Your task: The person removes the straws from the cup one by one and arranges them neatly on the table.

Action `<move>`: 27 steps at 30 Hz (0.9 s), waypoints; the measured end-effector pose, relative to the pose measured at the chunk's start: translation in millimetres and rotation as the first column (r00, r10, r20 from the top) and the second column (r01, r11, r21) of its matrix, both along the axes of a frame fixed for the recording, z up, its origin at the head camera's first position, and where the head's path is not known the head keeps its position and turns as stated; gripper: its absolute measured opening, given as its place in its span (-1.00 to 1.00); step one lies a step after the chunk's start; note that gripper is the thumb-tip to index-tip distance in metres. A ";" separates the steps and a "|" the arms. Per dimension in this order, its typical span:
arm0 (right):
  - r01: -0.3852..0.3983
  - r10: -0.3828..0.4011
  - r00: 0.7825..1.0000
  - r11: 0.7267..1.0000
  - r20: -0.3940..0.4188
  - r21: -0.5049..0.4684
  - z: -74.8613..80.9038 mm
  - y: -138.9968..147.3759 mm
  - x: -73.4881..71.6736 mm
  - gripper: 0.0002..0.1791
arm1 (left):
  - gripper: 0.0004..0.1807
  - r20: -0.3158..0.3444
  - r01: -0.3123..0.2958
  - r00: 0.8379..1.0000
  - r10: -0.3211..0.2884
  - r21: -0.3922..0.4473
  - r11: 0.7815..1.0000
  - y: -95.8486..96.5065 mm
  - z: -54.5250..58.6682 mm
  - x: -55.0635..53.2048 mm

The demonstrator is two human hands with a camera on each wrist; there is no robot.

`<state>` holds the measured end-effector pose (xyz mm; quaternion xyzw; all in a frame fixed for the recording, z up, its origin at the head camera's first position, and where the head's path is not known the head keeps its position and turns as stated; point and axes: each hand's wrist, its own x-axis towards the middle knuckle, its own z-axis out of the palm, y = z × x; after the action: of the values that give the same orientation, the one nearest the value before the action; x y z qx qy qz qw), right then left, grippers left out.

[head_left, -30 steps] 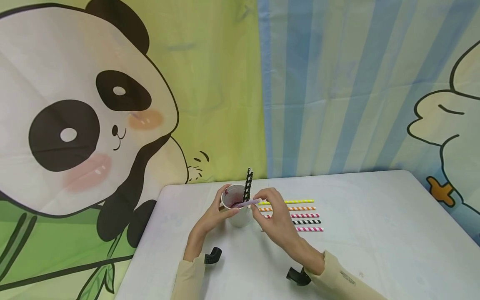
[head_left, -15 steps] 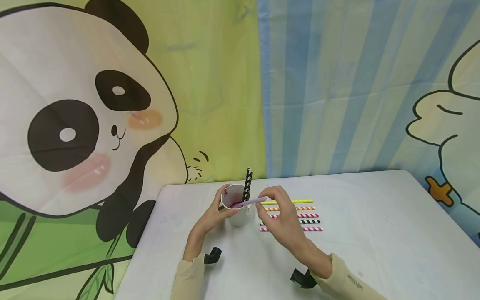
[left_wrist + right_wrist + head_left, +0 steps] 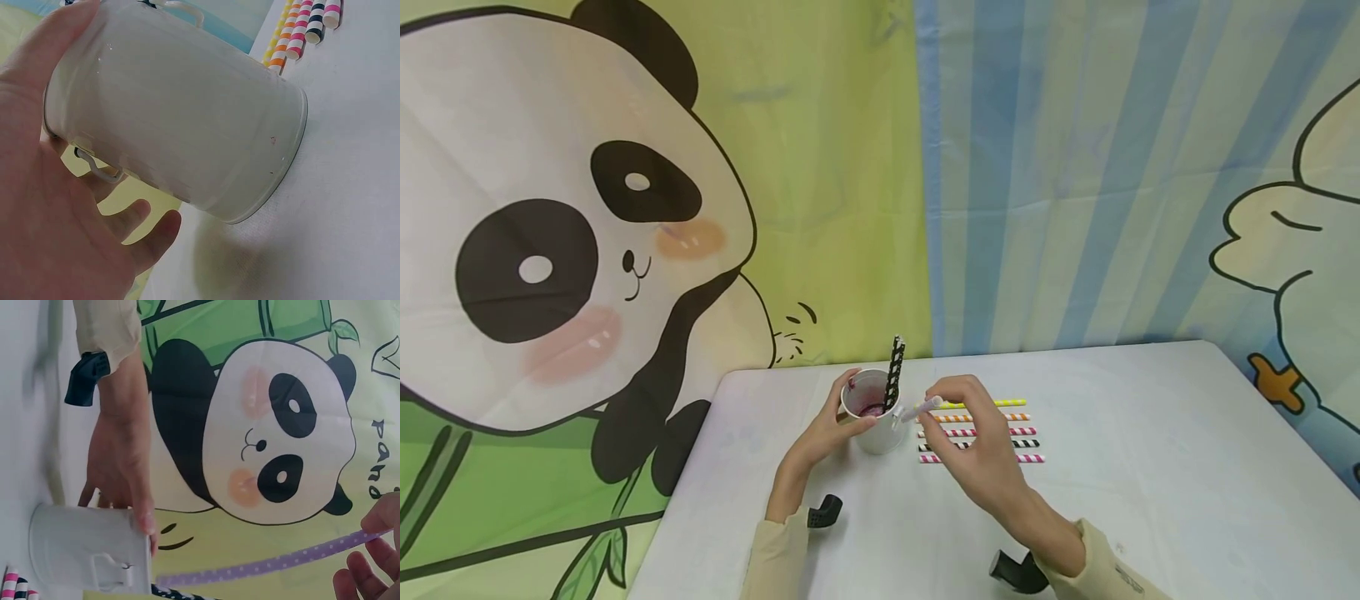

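My left hand (image 3: 820,433) grips a white cup (image 3: 880,437) with small side handles, the thumb near the rim. The left wrist view shows its wall close up, tilted across the picture, with the fingers behind it. At least one black straw (image 3: 894,371) with white dots stands in the cup, leaning right. Pinched between thumb and forefinger of my right hand (image 3: 981,454) is a purple paper straw (image 3: 921,408). White dots run along this straw (image 3: 262,565) in the right wrist view, and its far end overlaps the area by the cup's rim.
Right of the cup, several striped straws lie in parallel rows, among them an orange one (image 3: 1015,416) and a pink one (image 3: 1032,458). A white cloth covers the table (image 3: 1150,467). Behind it hangs a curtain (image 3: 842,208) printed with a panda.
My right hand has moved right, drawing the purple straw out from over the cup's mouth to beside its rim. The left hand and the cup have stayed in place.
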<state>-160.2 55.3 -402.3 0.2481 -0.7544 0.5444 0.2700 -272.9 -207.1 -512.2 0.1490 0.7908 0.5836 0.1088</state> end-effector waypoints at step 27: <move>0.191 -0.118 0.980 0.782 -0.159 0.593 -36.8 8.4 -22.6 -0.78 | -0.03 -0.030 -0.005 1.000 0.005 -0.010 1.000 -1.1 -1.8 1.4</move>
<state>-182.8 63.8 -439.1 0.2892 -0.8900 0.2355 0.2625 -271.5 -208.1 -514.1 0.1551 0.7956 0.5777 0.0961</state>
